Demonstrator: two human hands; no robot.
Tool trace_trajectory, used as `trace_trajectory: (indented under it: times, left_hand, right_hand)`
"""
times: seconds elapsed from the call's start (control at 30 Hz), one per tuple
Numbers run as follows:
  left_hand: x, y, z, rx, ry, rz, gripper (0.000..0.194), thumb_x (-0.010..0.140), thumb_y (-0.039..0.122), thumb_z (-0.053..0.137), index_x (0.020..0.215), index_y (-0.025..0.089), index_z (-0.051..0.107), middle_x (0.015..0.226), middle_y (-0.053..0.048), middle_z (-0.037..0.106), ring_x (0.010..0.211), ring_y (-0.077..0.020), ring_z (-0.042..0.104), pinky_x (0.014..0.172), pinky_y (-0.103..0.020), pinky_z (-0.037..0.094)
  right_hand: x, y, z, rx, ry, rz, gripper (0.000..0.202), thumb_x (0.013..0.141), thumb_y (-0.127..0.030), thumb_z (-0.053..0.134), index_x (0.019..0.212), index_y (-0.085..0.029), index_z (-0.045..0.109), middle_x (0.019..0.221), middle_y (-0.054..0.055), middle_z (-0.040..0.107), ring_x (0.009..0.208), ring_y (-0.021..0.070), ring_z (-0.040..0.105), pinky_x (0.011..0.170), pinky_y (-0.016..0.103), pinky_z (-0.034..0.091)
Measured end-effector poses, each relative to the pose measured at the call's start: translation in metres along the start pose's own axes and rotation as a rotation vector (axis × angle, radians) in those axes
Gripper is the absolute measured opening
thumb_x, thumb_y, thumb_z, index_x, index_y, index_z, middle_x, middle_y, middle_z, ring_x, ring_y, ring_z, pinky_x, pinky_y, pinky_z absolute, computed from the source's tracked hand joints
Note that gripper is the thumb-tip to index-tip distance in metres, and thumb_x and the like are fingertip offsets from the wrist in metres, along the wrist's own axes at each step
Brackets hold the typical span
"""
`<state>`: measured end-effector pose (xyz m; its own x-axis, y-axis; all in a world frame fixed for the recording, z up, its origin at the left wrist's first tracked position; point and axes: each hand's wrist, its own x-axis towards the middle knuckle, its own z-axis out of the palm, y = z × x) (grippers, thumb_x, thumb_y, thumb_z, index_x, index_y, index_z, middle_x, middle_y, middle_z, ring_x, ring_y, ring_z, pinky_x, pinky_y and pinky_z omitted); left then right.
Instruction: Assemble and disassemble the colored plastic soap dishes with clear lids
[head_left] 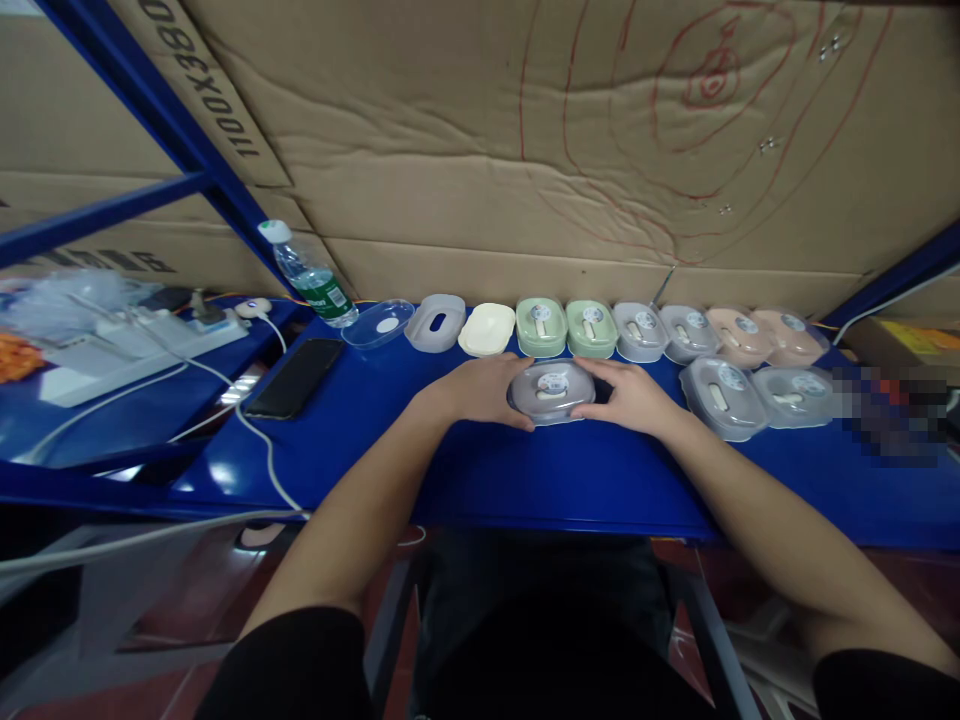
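A grey box with a clear lid and a round label (553,391) is on the blue table, between my two hands. My left hand (491,390) wraps round its left side, and my right hand (626,396) grips its right side with thumb and fingers. Behind it stand two green lidded boxes, the left one (541,327) and the right one (591,328). To their left lie a cream tray (487,330), a grey piece with an oval slot (436,324) and a clear lid (381,324).
Grey boxes (641,332) and peach boxes (739,336) continue the row rightward. Two more grey boxes (724,398) sit nearer, right of my right hand. A bottle (315,280), a phone (296,378) and a white cable (262,447) are at left. Cardboard (450,130) stands behind.
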<state>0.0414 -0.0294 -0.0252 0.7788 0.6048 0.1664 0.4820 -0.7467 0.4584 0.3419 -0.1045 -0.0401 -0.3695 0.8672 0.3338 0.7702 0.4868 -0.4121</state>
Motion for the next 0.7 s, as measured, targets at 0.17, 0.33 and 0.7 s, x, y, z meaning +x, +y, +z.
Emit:
trace_trajectory:
  times: [0.17,0.33,0.7]
  left_hand:
    - [0.000,0.004,-0.006,0.055,-0.021,-0.018,0.097,0.063,0.070,0.090,0.146,0.027,0.064,0.138,-0.017,0.072,0.125,-0.0403,0.069,0.102,-0.051,0.055]
    - [0.000,0.008,-0.008,0.081,-0.031,-0.033,0.095,0.066,0.072,0.088,0.146,0.027,0.064,0.139,-0.017,0.072,0.127,-0.0399,0.068,0.104,-0.050,0.054]
    - [-0.003,0.004,-0.010,0.013,0.012,-0.017,0.090,0.065,0.066,0.091,0.144,0.031,0.065,0.136,-0.014,0.073,0.124,-0.0386,0.069,0.103,-0.051,0.055]
  right_hand:
    - [0.001,0.004,0.001,0.054,-0.012,-0.001,0.090,0.080,-0.065,0.086,0.157,-0.027,0.058,0.151,0.013,0.067,0.137,0.0417,0.066,0.114,0.064,0.054]
    - [0.001,0.009,0.004,0.078,-0.002,-0.014,0.093,0.081,-0.069,0.084,0.158,-0.024,0.058,0.153,0.016,0.066,0.138,0.0412,0.065,0.115,0.063,0.054]
    - [0.000,0.011,0.008,0.048,0.032,-0.037,0.093,0.083,-0.076,0.078,0.157,-0.025,0.058,0.152,0.015,0.066,0.139,0.0401,0.065,0.116,0.062,0.054]
